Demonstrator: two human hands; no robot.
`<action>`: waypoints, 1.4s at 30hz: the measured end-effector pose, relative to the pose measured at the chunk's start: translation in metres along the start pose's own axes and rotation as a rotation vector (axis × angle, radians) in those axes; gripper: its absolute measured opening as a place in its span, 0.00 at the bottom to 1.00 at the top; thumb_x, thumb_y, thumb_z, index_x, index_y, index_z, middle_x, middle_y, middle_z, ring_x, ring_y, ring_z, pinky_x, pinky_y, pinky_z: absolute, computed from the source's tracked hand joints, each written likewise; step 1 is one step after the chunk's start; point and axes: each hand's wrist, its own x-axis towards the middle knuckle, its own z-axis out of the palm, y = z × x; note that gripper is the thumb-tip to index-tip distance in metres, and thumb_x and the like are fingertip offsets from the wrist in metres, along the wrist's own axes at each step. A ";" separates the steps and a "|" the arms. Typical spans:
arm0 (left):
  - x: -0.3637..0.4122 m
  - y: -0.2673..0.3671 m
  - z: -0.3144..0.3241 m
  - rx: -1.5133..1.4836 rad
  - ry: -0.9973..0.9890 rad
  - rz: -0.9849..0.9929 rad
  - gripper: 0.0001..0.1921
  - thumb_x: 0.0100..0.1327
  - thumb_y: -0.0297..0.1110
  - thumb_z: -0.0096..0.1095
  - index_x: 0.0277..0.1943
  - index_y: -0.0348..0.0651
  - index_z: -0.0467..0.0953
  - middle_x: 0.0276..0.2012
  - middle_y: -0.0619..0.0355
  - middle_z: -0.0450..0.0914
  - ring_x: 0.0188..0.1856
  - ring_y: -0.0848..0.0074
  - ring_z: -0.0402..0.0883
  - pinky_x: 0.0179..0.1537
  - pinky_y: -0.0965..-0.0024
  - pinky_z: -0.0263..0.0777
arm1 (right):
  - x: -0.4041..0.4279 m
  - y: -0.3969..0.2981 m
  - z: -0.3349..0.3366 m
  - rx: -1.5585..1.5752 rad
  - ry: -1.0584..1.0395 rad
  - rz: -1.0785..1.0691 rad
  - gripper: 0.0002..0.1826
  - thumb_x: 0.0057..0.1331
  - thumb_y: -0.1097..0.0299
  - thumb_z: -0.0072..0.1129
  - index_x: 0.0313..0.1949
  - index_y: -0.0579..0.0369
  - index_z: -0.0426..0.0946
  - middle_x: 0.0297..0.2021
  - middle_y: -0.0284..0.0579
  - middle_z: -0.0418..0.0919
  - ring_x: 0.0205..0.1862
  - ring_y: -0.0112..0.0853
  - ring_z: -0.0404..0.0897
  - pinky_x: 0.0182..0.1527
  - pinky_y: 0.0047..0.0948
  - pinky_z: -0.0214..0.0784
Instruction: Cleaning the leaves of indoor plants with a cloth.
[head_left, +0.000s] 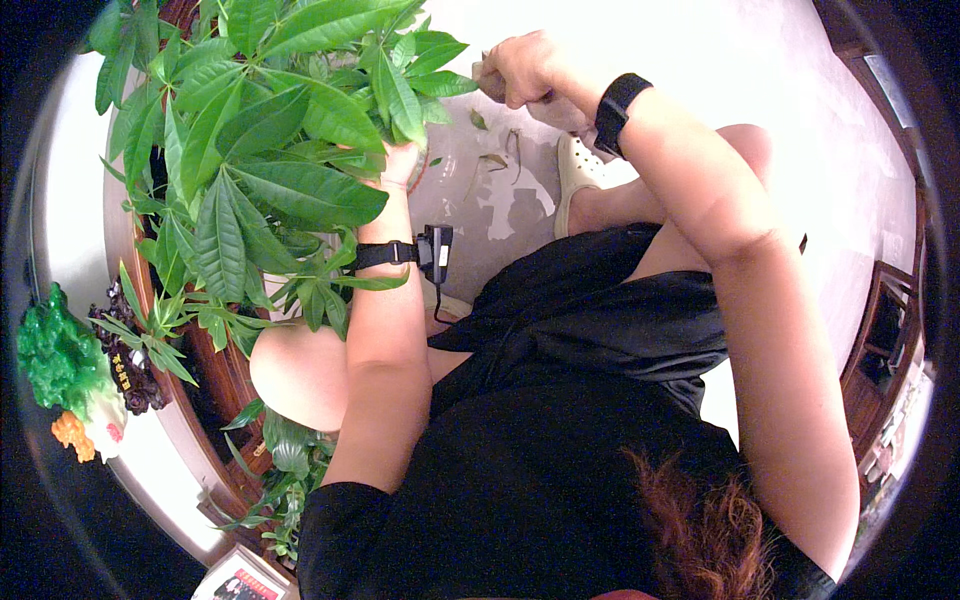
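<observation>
A leafy green potted-type plant, probably a money tree (285, 180), fills the upper left with broad, finger-like leaves. My left hand (396, 163) reaches in under its foliage; leaves cover the fingers, so what they touch is hidden. Right of the plant, above the floor, my right hand (521, 69) is curled around what looks like a grey-beige cloth (561, 114). Parts of that cloth show on both sides of the fist. Loose leaves (493, 160) and a thin dry stem (516, 150) lie on the floor below the right hand.
A pale clog (577, 169) is on my foot on the grey floor (469, 247). Along the left runs a wooden cabinet (217, 375) with a green cabbage-shaped ornament (60, 345) and dark carved base (127, 367). Another leafy plant (289, 457) grows below my knee.
</observation>
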 end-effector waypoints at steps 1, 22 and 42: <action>-0.001 -0.002 0.004 0.002 -0.001 -0.004 0.38 0.64 0.65 0.43 0.67 0.44 0.63 0.68 0.53 0.64 0.70 0.59 0.58 0.71 0.49 0.44 | -0.001 0.001 -0.002 0.003 0.000 0.003 0.27 0.43 0.63 0.68 0.48 0.43 0.81 0.39 0.46 0.84 0.42 0.37 0.83 0.44 0.35 0.76; -0.009 -0.021 -0.021 0.144 0.454 -0.219 0.36 0.69 0.57 0.45 0.67 0.32 0.57 0.63 0.41 0.65 0.65 0.56 0.65 0.66 0.50 0.59 | 0.056 0.009 -0.059 -0.093 0.031 -0.210 0.22 0.41 0.66 0.65 0.41 0.46 0.81 0.36 0.43 0.84 0.40 0.42 0.83 0.43 0.38 0.76; 0.023 -0.032 -0.119 -0.126 0.762 0.069 0.22 0.71 0.47 0.46 0.53 0.32 0.68 0.47 0.47 0.77 0.50 0.60 0.77 0.57 0.59 0.71 | -0.010 -0.016 -0.087 -0.011 -0.012 -0.236 0.28 0.44 0.62 0.68 0.50 0.45 0.78 0.38 0.48 0.83 0.42 0.44 0.82 0.44 0.39 0.75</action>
